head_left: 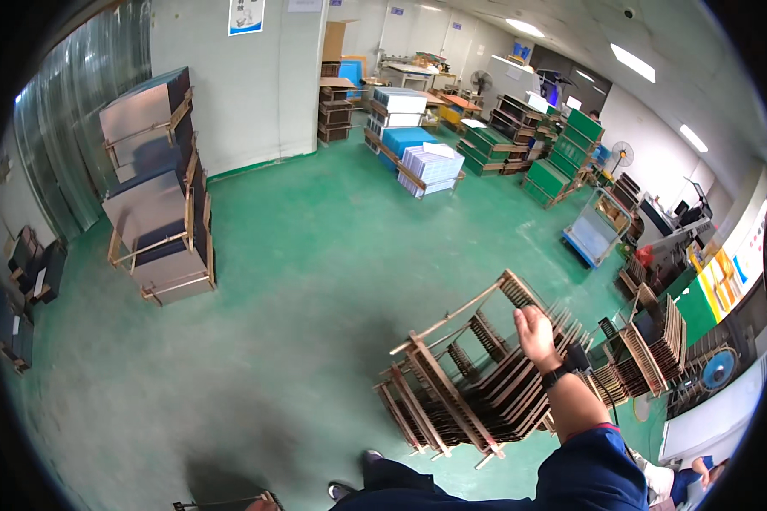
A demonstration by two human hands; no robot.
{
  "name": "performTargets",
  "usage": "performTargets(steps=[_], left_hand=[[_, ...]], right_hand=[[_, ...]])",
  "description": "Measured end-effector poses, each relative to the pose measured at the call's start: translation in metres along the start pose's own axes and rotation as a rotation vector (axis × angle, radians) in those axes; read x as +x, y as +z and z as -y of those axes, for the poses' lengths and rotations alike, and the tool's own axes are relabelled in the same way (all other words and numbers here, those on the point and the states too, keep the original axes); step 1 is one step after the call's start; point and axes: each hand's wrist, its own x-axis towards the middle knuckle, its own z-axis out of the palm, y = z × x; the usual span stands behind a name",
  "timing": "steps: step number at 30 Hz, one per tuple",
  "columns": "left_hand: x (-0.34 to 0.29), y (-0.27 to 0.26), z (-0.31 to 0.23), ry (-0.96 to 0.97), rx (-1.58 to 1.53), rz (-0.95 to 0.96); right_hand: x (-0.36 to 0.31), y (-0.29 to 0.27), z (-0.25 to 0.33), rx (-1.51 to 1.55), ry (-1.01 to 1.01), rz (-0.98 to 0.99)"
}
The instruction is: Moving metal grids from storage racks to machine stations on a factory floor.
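Note:
A brown slotted rack (pixel 452 383) stands tilted in view at my front right, with rows of comb-like bars and several thin dark panels set in its slots. My right hand (pixel 534 336) is closed at the rack's upper end, with a dark band round the wrist. The hand covers the part of the frame it grips. At the lower edge, only a small piece of my left hand (pixel 264 504) shows, beside a thin dark metal bar (pixel 217 503). Its fingers are mostly cut off by the picture's edge.
More slotted racks (pixel 656 341) stand at the right. Stacked panels in frames (pixel 158 204) rise at the left, near a clear strip curtain (pixel 85 111). Farther off are white and blue stacks (pixel 409 140), green crates (pixel 562 162) and a blue trolley (pixel 592 234). Another person (pixel 686 481) is at lower right.

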Motion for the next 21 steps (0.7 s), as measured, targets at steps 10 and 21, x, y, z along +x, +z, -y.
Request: performTargets(steps=[10,21], left_hand=[[0.127,-0.14,0.012,0.026,-0.133,-0.327],[0.148,-0.279,0.041,-0.431,-0.486,-0.616]], right_hand=[[0.171,0.226,0.227,0.463,-0.091,0.235],[0.217,0.472,0.809,0.409,-1.374,0.836]])
